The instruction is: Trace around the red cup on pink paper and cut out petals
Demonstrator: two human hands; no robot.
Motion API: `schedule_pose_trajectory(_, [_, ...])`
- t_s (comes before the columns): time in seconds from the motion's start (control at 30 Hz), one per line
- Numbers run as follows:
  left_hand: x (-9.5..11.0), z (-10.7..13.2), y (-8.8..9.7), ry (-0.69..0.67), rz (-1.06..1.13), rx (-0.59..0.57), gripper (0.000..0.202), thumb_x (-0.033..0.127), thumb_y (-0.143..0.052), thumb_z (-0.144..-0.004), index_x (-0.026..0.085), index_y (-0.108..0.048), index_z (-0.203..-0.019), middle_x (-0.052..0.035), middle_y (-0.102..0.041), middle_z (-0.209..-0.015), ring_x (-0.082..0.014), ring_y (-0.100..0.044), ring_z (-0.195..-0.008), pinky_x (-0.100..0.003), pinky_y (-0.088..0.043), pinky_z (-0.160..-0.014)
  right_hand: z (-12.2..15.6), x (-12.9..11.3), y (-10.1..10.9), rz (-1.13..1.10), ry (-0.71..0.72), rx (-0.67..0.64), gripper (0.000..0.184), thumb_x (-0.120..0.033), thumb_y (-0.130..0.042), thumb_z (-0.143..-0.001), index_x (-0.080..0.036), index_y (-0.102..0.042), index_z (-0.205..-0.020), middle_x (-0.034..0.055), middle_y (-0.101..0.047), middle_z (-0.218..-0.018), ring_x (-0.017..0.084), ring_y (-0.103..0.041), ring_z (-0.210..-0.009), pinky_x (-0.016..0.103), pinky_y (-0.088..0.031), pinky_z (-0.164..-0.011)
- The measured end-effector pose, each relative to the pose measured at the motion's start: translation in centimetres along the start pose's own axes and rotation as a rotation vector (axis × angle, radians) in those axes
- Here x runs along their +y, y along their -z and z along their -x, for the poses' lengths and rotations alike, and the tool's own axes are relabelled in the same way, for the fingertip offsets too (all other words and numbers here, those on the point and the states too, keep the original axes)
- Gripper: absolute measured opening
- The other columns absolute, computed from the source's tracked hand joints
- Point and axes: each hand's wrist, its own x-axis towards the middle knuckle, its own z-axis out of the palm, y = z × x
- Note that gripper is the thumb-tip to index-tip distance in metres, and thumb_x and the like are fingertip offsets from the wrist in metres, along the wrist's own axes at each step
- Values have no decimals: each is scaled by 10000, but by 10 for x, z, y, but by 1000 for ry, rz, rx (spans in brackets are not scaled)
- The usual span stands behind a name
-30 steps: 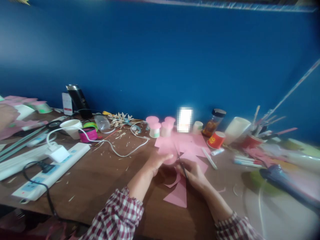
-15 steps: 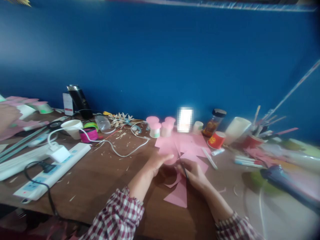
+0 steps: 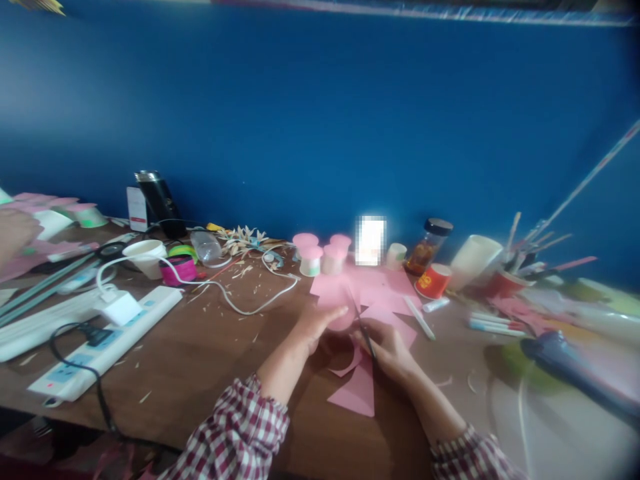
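Note:
My left hand (image 3: 316,325) is closed on a sheet of pink paper (image 3: 340,297), with the thumb lying on top of it. Held in my right hand (image 3: 393,348) is a pair of scissors (image 3: 369,339), its dark handle against the fingers and its blades at the right edge of that paper. A pink offcut (image 3: 356,395) lies on the table just below the hands, and a curved strip hangs beside it. Flat pink sheets (image 3: 387,288) lie behind the hands. Past them stand several small cups topped with pink discs (image 3: 309,253).
A power strip (image 3: 110,350) with a white charger (image 3: 117,305) and cables lies on the left. At the back right are a jar of amber liquid (image 3: 429,248) and a red paper cup (image 3: 433,281). A glue gun-like blue tool (image 3: 575,360) sits right. Another person's hand (image 3: 17,233) shows far left.

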Motion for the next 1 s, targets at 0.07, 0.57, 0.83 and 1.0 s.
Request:
schedule_pose_trajectory(0.07, [2, 2, 1, -14, -7, -20, 564, 313, -823, -489, 111, -670, -993, -134, -703, -899, -305, -639, -905, -449, -465, -847, 0, 0, 0, -5, -4, -1, 329, -448, -583, -802, -131, -641, -867, 59, -640, -762, 204, -583, -736, 273, -468, -611])
schedule_pose_trajectory(0.57, [5, 5, 1, -32, -19, -72, 458, 317, -812, -508, 107, -697, -899, -131, -709, -873, -296, -651, -865, -435, -483, -822, -1, 2, 1, -2, 14, -18, 321, -448, -587, -802, -131, -620, -834, 49, -617, -753, 182, -551, -701, 267, -448, -617])
schedule_pose_trajectory(0.83, [6, 5, 1, -29, -42, -81, 466, 330, -806, -517, 99, -691, -905, -139, -705, -892, -290, -650, -856, -415, -483, -802, 0, 2, 0, -3, -6, -8, 322, -455, -594, -789, -135, -627, -809, 50, -619, -730, 183, -554, -678, 265, -450, -599])
schedule_pose_trajectory(1.0, [4, 3, 4, -25, -41, -78, 466, 326, -810, -508, 103, -691, -900, -134, -706, -888, -295, -648, -860, -418, -482, -802, 0, -1, 1, 9, 0, 0, 349, -477, -593, -780, -134, -647, -814, 40, -612, -689, 184, -555, -671, 268, -454, -595])
